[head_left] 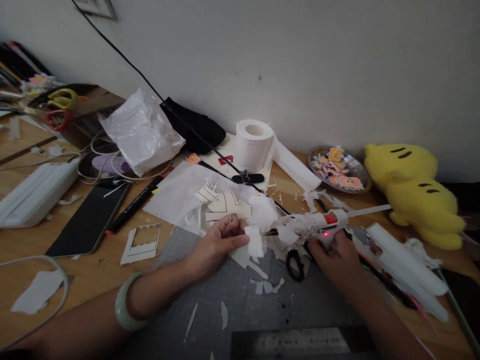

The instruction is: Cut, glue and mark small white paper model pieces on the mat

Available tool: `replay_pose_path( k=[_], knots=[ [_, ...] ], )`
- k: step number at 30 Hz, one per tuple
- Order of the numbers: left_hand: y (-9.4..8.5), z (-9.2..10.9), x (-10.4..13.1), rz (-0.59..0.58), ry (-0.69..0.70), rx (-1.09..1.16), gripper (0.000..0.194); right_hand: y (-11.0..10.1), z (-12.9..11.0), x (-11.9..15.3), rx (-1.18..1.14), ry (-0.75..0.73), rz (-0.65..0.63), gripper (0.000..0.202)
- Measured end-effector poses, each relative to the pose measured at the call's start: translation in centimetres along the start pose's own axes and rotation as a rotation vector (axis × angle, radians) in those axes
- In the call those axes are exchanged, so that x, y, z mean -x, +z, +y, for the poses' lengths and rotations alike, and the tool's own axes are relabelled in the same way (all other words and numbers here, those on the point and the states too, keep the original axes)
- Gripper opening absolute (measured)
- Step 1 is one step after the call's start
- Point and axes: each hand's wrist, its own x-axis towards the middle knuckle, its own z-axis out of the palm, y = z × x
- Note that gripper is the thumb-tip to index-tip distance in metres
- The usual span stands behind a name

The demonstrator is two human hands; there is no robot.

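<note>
My left hand (pixel 225 242) pinches a small white paper piece (pixel 255 242) between thumb and fingers, over the cutting mat. My right hand (pixel 335 250) is wrapped round the handle of a white hot glue gun (pixel 318 223) with a glowing red light. A clear glue stick (pixel 369 210) pokes out of its back end. The gun's nozzle points left and is close to the paper piece; whether they touch I cannot tell. Cut cream card pieces with black lines (pixel 223 202) lie just behind my left hand. Black-handled scissors (pixel 295 265) rest under the gun, their blades hidden.
A grey cutting mat (pixel 202 305) carries paper scraps and a metal ruler (pixel 300 342). Behind stand a toilet roll (pixel 254 145) and a metal dish (pixel 315 155) of small orange-and-pink pieces. A yellow plush toy (pixel 416 195) sits right; a phone (pixel 88 217) and marker (pixel 133 205) lie left.
</note>
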Motion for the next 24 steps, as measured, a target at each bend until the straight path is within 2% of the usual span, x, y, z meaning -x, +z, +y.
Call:
replay_pose_path(
  k=[11,15,19,24],
  knots=[
    [0.1,0.1,-0.2,0.061,-0.009,0.042,0.043,0.0,-0.5,0.0,0.071,-0.052,0.028,0.027],
    [-0.1,0.0,-0.2,0.044,0.002,-0.021,0.041,0.0,-1.3,-0.2,-0.017,0.010,0.030,0.031],
    [-0.1,-0.2,-0.2,-0.004,0.027,-0.260,0.037,-0.4,-2.0,-0.7,-0.059,0.069,0.034,0.033],
    [-0.4,-0.9,-0.1,-0.109,0.017,-0.711,0.023,-0.3,-1.7,-0.8,-0.082,0.128,0.027,0.031]
  ],
)
